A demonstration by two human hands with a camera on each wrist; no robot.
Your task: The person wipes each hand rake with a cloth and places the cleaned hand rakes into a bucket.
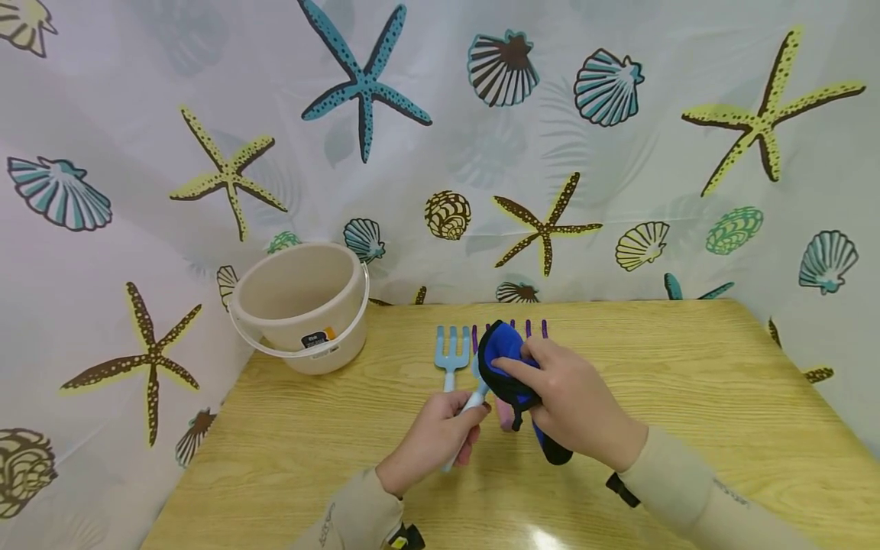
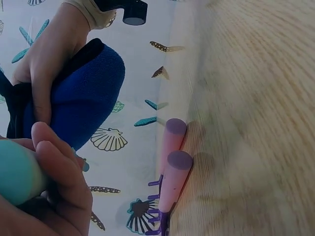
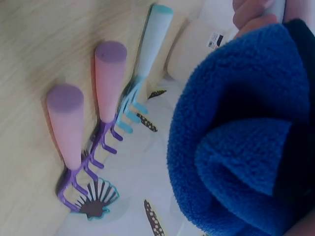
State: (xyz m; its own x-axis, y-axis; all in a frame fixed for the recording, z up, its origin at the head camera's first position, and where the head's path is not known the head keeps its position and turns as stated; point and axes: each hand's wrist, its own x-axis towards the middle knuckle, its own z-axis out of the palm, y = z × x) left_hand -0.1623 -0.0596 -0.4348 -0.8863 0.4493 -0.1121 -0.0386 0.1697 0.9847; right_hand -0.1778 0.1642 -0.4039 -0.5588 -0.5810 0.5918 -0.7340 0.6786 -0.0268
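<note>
My left hand [image 1: 436, 431] grips the pale blue handle of a small garden tool [image 1: 474, 400], tilted up above the table. Its light blue head is mostly hidden behind a blue fleecy cloth with black edging [image 1: 507, 347]. That folded cloth is in my right hand [image 1: 580, 401], whose fingers press it against the tool's head. On the table behind lies a light blue hand fork [image 1: 451, 357]. Beside it in the right wrist view are two purple hand forks with pink handles, one nearer the blue fork [image 3: 109, 83] and one farther away [image 3: 66, 130].
A beige bucket [image 1: 312, 317] with a white handle stands at the table's back left. The wooden table [image 1: 687, 382] reaches back to a curtain [image 1: 426, 160] printed with shells and starfish, which also hangs along both sides.
</note>
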